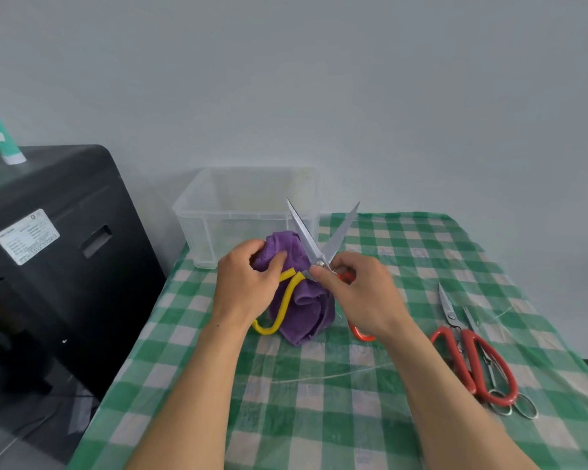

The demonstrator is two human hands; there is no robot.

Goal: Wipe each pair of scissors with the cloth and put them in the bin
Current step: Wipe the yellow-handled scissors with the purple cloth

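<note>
A pair of scissors (314, 239) with one yellow and one red handle stands with its blades spread wide, tips pointing up in front of the clear plastic bin (197, 218). My right hand (357, 293) grips the scissors at the pivot and the red handle. My left hand (248, 283) holds a purple cloth (306, 300), bunched against the left blade and hanging down to the table. On the right of the table lie red-handled scissors (472, 354) and small all-metal scissors (504, 391).
The table wears a green and white checked cover (319, 401). A black machine (48, 252) stands close on the left with a green and white bottle (0, 134) on top. The grey wall runs behind the bin.
</note>
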